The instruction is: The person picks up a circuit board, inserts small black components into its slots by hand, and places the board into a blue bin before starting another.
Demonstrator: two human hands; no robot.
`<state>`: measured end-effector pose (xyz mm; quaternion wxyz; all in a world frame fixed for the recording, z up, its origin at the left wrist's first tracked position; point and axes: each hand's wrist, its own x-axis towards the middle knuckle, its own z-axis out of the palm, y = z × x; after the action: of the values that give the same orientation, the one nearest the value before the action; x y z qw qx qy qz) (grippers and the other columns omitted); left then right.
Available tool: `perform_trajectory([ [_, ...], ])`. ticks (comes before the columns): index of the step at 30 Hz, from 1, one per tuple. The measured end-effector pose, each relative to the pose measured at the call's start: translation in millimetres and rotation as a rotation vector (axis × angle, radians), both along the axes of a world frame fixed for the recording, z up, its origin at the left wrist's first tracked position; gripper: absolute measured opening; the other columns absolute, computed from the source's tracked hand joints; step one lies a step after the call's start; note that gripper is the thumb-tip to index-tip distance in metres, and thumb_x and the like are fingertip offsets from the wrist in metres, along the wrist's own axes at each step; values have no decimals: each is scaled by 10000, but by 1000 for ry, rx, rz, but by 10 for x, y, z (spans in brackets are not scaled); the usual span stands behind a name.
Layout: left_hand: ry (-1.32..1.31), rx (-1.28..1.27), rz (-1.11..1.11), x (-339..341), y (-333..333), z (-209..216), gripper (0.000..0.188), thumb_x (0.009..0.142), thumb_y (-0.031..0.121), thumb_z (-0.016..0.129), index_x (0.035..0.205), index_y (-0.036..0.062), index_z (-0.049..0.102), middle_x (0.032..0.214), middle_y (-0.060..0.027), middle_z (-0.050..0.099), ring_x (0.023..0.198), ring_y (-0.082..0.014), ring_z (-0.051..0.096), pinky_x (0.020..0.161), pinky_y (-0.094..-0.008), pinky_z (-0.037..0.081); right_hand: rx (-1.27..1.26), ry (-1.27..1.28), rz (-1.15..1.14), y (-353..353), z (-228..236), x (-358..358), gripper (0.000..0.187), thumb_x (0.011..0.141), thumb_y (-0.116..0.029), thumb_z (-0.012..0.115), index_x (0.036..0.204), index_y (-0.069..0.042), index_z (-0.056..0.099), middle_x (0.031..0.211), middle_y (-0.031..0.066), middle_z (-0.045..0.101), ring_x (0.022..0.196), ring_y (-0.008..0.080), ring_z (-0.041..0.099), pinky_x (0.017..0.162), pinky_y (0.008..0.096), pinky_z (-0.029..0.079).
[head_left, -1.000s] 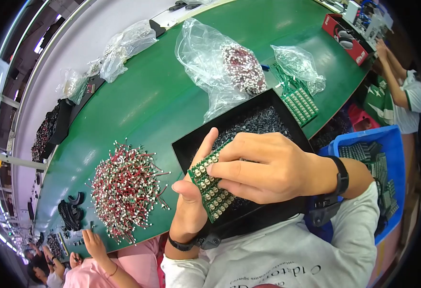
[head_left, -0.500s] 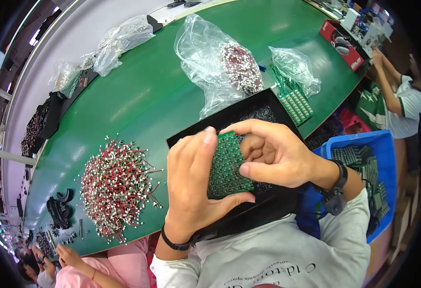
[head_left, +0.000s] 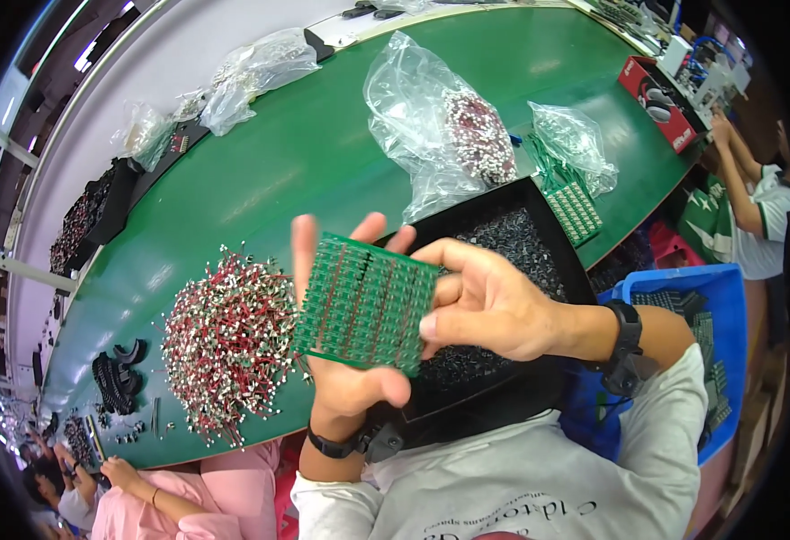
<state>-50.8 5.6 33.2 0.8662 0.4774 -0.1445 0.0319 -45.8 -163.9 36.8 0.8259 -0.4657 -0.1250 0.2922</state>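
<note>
A green circuit board panel [head_left: 368, 301] with rows of small parts is tilted up in front of me. My right hand [head_left: 494, 306] pinches its right edge between thumb and fingers. Behind the panel, my left hand [head_left: 345, 382] is open, its fingers stretched above the top edge and its thumb apart below; the panel hides the palm. Beneath my hands lies a black tray [head_left: 564, 243] holding many small dark pieces [head_left: 525, 238]. To the left is a heap of red and white wires with small connectors [head_left: 228, 346].
A clear bag [head_left: 404, 108] of similar wires lies beyond the tray, beside another bag [head_left: 575, 135] and a green panel [head_left: 575, 214]. On my right stands a blue bin [head_left: 730, 351] with stacked panels. A red box [head_left: 656, 103] is farther off. Co-workers sit at left and right.
The panel has moved left and turned its broad face toward me. My left hand has spread its fingers behind it, while my right keeps its edge. The view has shifted slightly.
</note>
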Motion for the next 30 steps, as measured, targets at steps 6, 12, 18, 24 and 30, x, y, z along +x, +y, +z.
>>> perform_trajectory([
  [6, -28, -30, -21, 89, 78, -159, 1396, 560, 560, 907, 1557, 47, 76, 1347, -231, 488, 1165, -315, 591, 998, -453, 497, -774, -1084, -288, -147, 77, 205, 357, 759, -60, 755, 1091, 18, 652, 876, 124, 674, 791, 248, 677, 687, 329, 543],
  [12, -181, 14, -5, 213, 54, -307, 1399, 527, 581, 902, 1552, 42, 118, 1366, -232, 483, 1172, -306, 576, 1010, -432, 479, -709, -1303, -393, -138, 38, 470, 226, 715, 40, 725, 926, -31, 688, 868, 101, 687, 729, 243, 678, 602, 311, 533],
  [18, -255, -20, -7, 140, 56, -378, 1311, 585, 513, 901, 1544, 26, 152, 1422, -235, 430, 1258, -339, 528, 1052, -446, 442, -734, -1224, -365, -17, 11, 406, 219, 701, 33, 734, 905, -36, 694, 815, 90, 687, 677, 205, 683, 587, 297, 531],
  [24, -239, -86, -106, 133, 137, -419, 1297, 584, 520, 912, 1556, 110, 157, 1428, -256, 414, 1262, -418, 517, 1044, -532, 459, -718, -1191, -347, -14, 50, 354, 194, 684, 54, 704, 857, -32, 687, 745, 99, 666, 654, 214, 676, 589, 295, 519],
  [30, -333, 6, -132, 138, 123, -380, 1279, 614, 528, 888, 1556, 79, 150, 1457, -257, 388, 1292, -401, 493, 1071, -509, 423, -729, -1261, -441, 22, 18, 337, 192, 670, 76, 699, 828, -26, 665, 729, 89, 648, 621, 200, 652, 549, 292, 500],
])
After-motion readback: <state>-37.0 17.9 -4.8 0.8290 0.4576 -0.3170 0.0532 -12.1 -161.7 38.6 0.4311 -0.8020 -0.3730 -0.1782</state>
